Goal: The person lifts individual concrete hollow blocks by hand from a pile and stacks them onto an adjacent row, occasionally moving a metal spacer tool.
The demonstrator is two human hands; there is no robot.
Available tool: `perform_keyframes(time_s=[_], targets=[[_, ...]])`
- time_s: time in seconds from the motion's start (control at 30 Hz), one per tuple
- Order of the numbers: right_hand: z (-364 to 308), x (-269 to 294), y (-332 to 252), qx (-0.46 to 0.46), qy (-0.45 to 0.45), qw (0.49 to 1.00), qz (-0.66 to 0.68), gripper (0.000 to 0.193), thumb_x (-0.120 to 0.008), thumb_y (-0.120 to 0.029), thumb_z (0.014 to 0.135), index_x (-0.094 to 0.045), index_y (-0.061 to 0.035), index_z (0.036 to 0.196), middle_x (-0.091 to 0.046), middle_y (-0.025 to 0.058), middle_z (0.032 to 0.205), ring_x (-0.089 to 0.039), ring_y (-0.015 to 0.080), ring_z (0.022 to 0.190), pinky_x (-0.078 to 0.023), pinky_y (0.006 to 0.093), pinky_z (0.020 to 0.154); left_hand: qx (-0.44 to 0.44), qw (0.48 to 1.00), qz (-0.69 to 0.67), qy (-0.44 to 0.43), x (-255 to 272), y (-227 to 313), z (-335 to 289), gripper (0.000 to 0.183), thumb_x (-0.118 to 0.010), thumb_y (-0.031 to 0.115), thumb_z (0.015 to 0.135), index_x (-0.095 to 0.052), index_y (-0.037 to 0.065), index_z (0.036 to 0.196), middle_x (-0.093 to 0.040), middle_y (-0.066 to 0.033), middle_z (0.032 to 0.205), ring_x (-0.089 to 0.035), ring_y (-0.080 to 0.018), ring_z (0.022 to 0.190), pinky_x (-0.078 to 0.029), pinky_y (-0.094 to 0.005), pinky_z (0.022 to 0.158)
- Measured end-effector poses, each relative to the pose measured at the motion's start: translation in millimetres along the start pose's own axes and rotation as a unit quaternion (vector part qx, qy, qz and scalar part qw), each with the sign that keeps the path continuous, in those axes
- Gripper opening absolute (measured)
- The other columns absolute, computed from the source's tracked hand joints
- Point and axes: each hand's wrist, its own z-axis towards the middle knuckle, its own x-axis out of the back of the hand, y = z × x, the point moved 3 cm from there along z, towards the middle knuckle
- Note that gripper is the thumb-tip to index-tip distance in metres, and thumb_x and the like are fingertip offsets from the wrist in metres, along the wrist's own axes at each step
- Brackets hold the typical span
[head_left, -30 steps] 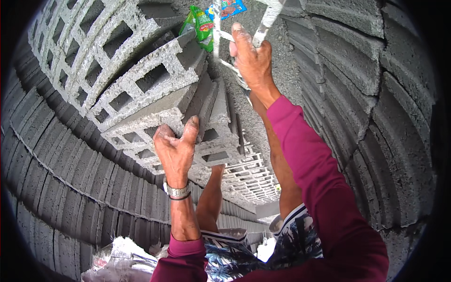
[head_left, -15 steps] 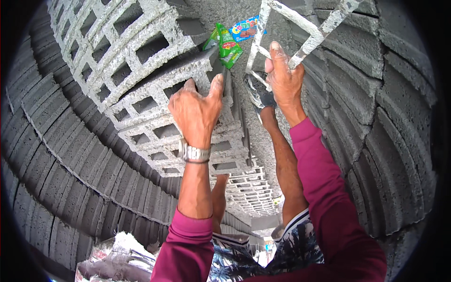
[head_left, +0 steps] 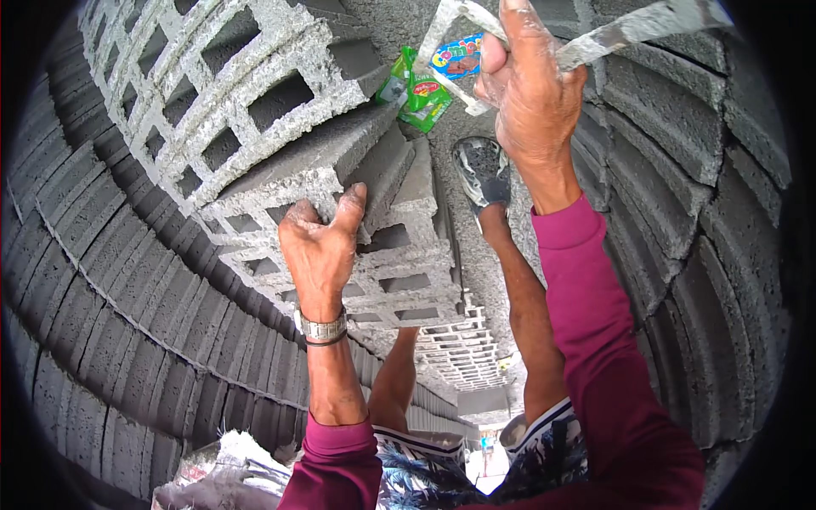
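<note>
My left hand, with a metal watch at its wrist, is closed on the edge of a hollow concrete block. Its fingers curl into a cavity and the thumb lies along the top; the fingertips are hidden. That block leans out from a stacked row of hollow blocks. Farther off, my right hand is wrapped round a whitish, crusted frame of bent metal bars, raised above the ground. The frame's open loop surrounds part of a blue wrapper.
A green snack packet lies against the blocks by the blue wrapper. Ribbed stacks of concrete blocks wall in the left and right. My shod foot stands in the narrow gap. A dusty sack is at lower left.
My left hand has come nearer and leftward, and the gripped block has tilted out from the row. My right hand has lifted the metal frame farther out, turning it.
</note>
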Motion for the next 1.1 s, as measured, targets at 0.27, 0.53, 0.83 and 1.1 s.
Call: perform_keyframes(time_s=[0.27,0.53,0.83,1.1], targets=[[-22,-41,121,-0.12,-0.046,0.992,-0.004,0.039,-0.057,-0.031,0.095,-0.066,0.0007,0.073,-0.061,0.0103,0.058,-0.059,0.0245,0.053,-0.046,0.04,0.058,-0.002,1.0,-0.027,-0.009,-14,9,0,0.059,-0.083,0.033,0.078,-0.037,0.005,0.053,-0.036,0.0019,0.054,-0.032,-0.0101,0.054,-0.026,-0.0338,0.046],[-26,-17,53,-0.16,-0.059,0.985,-0.013,0.041,-0.06,-0.037,0.097,-0.064,-0.0046,0.072,-0.055,0.0007,0.059,-0.052,0.0108,0.054,-0.039,0.0305,0.05,-0.096,0.986,0.131,0.027,-41,-4,18,0.054,-0.076,0.04,0.08,-0.057,-0.005,0.058,-0.056,-0.0243,0.057,-0.057,-0.037,0.061,-0.045,-0.0481,0.067],[-13,40,44,-0.184,-0.037,0.979,-0.078,0.041,-0.063,-0.043,0.095,-0.061,-0.0062,0.076,-0.052,-0.0022,0.064,-0.046,0.0072,0.053,-0.037,0.0255,0.047,-0.267,0.914,0.192,0.24,-5,65,47,0.06,-0.074,0.049,0.082,-0.071,-0.006,0.106,-0.072,-0.0229,0.096,-0.069,-0.0291,0.091,-0.052,-0.0413,0.084],[-25,12,40,-0.198,-0.047,0.978,-0.044,0.046,-0.062,-0.043,0.095,-0.059,-0.005,0.069,-0.051,-0.0013,0.06,-0.046,0.0087,0.051,-0.034,0.0274,0.047,-0.052,0.981,0.11,0.15,-42,72,98,0.048,-0.077,0.043,0.066,-0.067,-0.004,0.064,-0.066,-0.0264,0.069,-0.065,-0.0412,0.073,-0.047,-0.0454,0.081]])
